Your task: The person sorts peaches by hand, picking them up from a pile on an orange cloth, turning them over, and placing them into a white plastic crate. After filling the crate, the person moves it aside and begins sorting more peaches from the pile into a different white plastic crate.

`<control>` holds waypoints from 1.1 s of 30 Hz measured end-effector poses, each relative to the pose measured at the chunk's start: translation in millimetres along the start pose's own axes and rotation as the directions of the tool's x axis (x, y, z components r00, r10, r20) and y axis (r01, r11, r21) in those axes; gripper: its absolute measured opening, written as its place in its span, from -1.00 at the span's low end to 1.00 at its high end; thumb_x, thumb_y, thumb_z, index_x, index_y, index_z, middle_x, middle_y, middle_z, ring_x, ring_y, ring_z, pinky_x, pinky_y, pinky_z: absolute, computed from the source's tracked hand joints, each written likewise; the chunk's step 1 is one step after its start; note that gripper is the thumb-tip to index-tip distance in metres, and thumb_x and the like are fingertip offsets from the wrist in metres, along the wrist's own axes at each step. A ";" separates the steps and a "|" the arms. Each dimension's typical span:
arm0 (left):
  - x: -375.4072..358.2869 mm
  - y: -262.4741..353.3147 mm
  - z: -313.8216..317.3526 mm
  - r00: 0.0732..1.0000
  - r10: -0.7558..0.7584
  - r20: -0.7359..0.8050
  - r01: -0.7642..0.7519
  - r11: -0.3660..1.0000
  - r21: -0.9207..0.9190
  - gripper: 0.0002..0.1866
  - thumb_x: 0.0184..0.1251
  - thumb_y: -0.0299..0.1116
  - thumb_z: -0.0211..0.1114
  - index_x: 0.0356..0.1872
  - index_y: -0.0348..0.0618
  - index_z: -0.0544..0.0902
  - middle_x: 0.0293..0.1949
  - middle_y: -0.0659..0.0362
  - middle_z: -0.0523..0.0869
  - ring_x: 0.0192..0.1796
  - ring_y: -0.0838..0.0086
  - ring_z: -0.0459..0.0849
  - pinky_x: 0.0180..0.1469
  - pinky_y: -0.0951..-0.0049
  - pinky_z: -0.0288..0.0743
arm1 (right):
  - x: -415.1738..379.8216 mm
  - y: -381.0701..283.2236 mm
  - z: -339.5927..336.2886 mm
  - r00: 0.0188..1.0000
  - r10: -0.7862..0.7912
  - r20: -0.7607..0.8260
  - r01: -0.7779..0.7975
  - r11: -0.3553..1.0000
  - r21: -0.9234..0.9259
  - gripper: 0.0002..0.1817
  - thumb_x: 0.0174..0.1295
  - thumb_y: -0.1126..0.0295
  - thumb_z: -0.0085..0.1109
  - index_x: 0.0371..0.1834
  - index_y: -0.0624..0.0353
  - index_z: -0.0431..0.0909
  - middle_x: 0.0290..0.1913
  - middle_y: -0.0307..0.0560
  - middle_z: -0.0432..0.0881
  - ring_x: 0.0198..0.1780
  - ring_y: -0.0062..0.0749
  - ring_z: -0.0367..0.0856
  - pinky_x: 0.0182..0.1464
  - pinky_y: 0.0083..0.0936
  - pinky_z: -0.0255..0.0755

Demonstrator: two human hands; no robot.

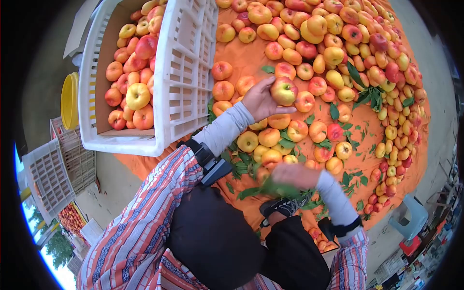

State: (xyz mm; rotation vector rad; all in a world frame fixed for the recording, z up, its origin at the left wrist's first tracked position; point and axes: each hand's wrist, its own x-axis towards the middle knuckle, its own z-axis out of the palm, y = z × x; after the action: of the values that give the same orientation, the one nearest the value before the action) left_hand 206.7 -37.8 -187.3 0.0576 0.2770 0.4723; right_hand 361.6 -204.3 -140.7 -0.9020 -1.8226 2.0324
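My left hand (263, 100) holds a red and yellow fruit (284, 91) against its palm and fingers, above the flat peaches on the orange cloth (241, 186). Lower and to the right, my right hand (296, 176) is smeared by motion beside blurred green leaves (270, 189); whether its fingers hold them cannot be made out. Yellow-orange peaches (269, 137) lie between and around the hands. Left of my left hand stands a white crate (162, 87) lined with cardboard, with peaches (137, 95) inside.
A large heap of peaches (382, 72) spreads over the cloth at the upper right. A small box of peaches (321, 239) sits by my right forearm. At the left are a yellow bucket (70, 100) and stacked crates (48, 174). A light blue stool (410, 217) stands right.
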 end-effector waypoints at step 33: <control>-9.2 -10.5 -13.8 0.954 -0.009 -0.298 0.023 0.999 0.044 -0.66 0.09 -0.41 0.26 -0.10 -0.23 0.44 -0.14 0.12 0.56 -0.04 0.37 0.55 0.05 0.25 0.50 | 13.5 50.9 -111.6 0.669 0.306 -0.677 0.430 0.584 0.688 -0.69 0.21 0.33 0.05 -0.03 0.19 0.35 -0.14 -0.20 0.51 -0.17 -0.52 0.54 -0.23 -0.54 0.53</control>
State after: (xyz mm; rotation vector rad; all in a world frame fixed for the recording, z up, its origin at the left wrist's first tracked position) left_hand 199.7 -51.5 -199.6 0.0298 0.5852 0.4582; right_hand 428.8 -116.4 -195.2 -1.0640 -0.3299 1.6952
